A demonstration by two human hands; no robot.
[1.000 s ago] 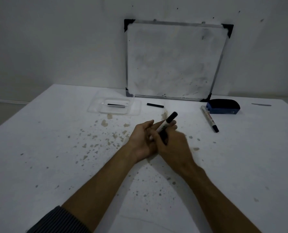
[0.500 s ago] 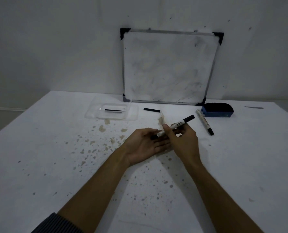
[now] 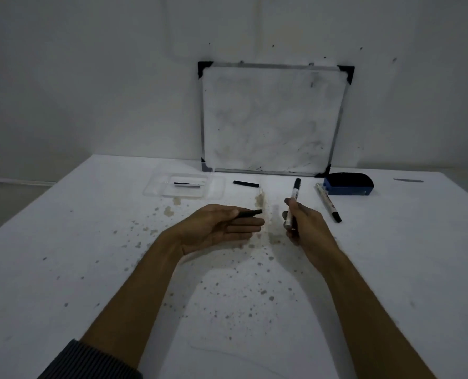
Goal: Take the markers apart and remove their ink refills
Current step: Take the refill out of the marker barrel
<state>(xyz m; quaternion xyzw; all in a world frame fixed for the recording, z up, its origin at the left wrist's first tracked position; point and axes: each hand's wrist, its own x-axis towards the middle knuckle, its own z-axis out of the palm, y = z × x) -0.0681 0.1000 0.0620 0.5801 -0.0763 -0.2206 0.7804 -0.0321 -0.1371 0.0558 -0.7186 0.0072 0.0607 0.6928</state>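
Note:
My right hand [image 3: 305, 228] grips a white marker body [image 3: 293, 199] with a black end pointing up and away. My left hand [image 3: 222, 225] lies palm up with a thin black stick, the ink refill [image 3: 250, 213], pinched between thumb and fingers. The two hands are apart above the stained table. A second white marker [image 3: 328, 201] with a black cap lies on the table to the right. Another black stick [image 3: 246, 183] lies near the whiteboard's foot. A thin dark piece [image 3: 187, 184] lies inside the clear tray [image 3: 156, 190].
A whiteboard [image 3: 271, 119] leans against the back wall. A blue eraser [image 3: 347, 184] with a black top stands right of it, touching the second marker's end. The white table [image 3: 90, 269] has brown specks around the hands. A dark streak [image 3: 407, 180] marks the far right.
The hands have pulled apart: the left now holds the black refill away from the marker body, which the right hand has swung upright and moved right.

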